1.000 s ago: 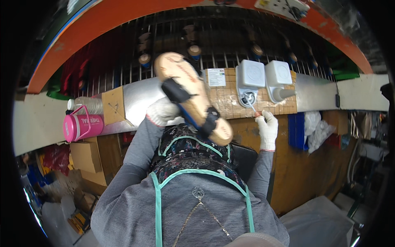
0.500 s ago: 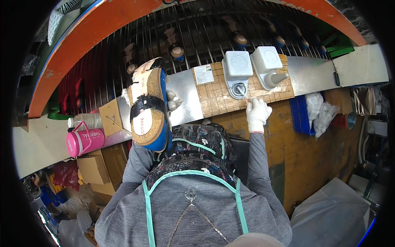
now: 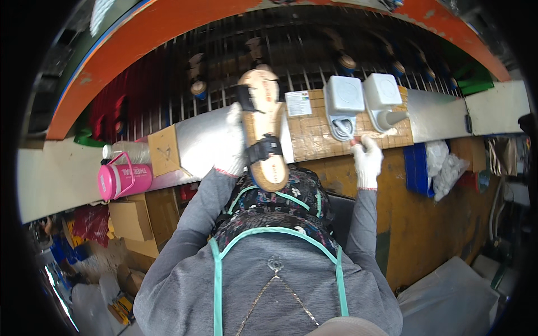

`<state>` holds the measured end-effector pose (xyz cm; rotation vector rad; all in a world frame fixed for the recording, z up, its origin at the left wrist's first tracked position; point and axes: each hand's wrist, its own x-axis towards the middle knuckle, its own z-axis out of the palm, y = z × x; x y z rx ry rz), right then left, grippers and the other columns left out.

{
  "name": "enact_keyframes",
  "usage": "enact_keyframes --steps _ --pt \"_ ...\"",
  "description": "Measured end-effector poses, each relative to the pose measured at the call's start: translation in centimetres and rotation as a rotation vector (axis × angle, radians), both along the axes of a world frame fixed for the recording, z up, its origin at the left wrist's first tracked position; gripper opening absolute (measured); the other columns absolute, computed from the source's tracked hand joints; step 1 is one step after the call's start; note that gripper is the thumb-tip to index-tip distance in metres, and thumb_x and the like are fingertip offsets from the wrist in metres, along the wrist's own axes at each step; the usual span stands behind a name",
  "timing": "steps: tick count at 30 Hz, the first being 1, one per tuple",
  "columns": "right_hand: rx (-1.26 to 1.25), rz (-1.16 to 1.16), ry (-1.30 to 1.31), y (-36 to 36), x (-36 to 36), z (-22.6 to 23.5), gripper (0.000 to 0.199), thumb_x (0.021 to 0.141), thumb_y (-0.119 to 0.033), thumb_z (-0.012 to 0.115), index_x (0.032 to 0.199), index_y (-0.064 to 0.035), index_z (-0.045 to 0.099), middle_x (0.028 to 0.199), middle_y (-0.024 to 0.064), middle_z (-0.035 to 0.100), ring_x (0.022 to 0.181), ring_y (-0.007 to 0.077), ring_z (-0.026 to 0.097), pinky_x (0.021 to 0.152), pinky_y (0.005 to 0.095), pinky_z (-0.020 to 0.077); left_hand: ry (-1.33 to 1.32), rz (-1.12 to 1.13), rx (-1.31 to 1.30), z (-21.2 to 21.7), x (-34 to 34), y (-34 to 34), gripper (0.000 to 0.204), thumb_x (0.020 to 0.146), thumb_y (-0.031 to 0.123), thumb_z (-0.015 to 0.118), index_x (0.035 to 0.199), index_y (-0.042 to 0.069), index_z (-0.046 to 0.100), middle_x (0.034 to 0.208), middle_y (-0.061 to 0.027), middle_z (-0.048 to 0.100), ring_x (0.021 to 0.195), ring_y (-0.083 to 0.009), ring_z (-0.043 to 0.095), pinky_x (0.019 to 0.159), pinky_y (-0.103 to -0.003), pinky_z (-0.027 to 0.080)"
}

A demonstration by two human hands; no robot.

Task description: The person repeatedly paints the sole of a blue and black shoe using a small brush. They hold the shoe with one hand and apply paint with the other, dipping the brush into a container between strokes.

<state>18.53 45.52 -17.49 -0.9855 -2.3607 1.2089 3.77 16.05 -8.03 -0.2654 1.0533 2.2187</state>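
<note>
In front of my lap, my left hand (image 3: 236, 140), in a white knit glove, is closed around the side of a sandal (image 3: 263, 120). The sandal has a pale printed footbed, cork edges and black straps; its top faces up, slightly blurred. At the right, my gloved right hand (image 3: 368, 159) pinches a thin whitish stick (image 3: 351, 136), whose other end sits in the round opening of a white dispenser (image 3: 343, 96). What is on that end is hidden. A second white dispenser (image 3: 383, 91) with a grey cone-shaped spout stands beside it.
Both dispensers stand on a taped cardboard sheet (image 3: 307, 137) over a metal ledge (image 3: 204, 134). Behind runs a rack of rods (image 3: 302, 73) carrying several sandals. A pink jug (image 3: 124, 178) and a clear bottle (image 3: 129, 150) stand left; a blue bin (image 3: 416, 168) hangs right.
My left hand has brought the sandal rightward and turned it so its footbed faces up more. My right hand stays by the dispenser, its fingers turned toward the stick. The whole view has shifted slightly.
</note>
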Motion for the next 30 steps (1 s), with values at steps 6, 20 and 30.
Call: enact_keyframes --steps 6,20,30 --pt "0.339 0.264 0.502 -6.3 -2.7 13.0 0.027 0.073 0.000 0.083 0.099 -0.0062 0.078 0.096 0.0079 0.069 0.090 0.0218 0.061 0.078 0.0323 0.0490 0.249 -0.079 0.085 3.3 0.0 0.5 0.068 0.094 0.063 0.057 0.135 0.008 0.055 0.122 -0.0095 0.067 0.106 -0.0186 0.067 0.093 -0.034 0.056" --pt "0.314 0.516 0.516 -12.1 -9.2 17.0 0.017 0.081 -0.014 0.082 0.096 -0.0066 0.078 0.093 0.0050 0.068 0.080 0.0186 0.058 0.074 0.0313 0.0419 0.644 -0.070 -0.319 4.0 0.0 -3.2 0.079 0.089 0.066 0.062 0.125 -0.005 0.059 0.109 -0.0084 0.068 0.099 -0.0138 0.065 0.087 -0.029 0.054" --pt "0.449 0.634 0.614 -11.9 -12.6 19.1 0.017 0.078 -0.013 0.083 0.093 -0.0074 0.078 0.094 0.0053 0.068 0.083 0.0196 0.057 0.071 0.0319 0.0436 0.677 -0.019 -0.379 5.0 -0.7 -4.4 0.072 0.092 0.059 0.062 0.126 -0.004 0.058 0.109 -0.0081 0.068 0.097 -0.0135 0.066 0.085 -0.028 0.054"
